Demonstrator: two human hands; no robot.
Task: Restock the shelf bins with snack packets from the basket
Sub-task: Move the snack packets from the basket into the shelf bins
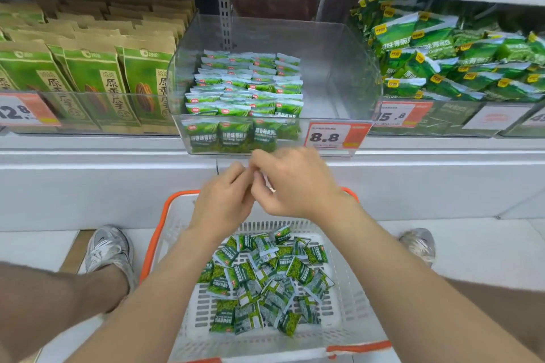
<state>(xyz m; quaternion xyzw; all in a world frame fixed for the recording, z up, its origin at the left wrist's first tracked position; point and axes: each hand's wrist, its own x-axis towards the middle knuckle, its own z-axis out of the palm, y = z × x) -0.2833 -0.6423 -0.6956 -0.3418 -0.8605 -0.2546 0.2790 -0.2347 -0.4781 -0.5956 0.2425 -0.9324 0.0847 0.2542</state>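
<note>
- We are holding our left hand [224, 200] and right hand [295, 183] together, fingers curled at a pale sliver (blurred; we cannot tell what either is gripping).
- Small green snack packets [265, 280] are lying below the hands in the white slotted plastic basket with an orange rim [339, 312].
- The clear plastic shelf bin [339, 68] is sitting just above the hands, partly filled.

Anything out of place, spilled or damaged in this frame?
Nothing spilled or damaged. The clear bin holds neat packet rows on its left only; its right side is bare. In the basket, packets lie in a loose heap.
</note>
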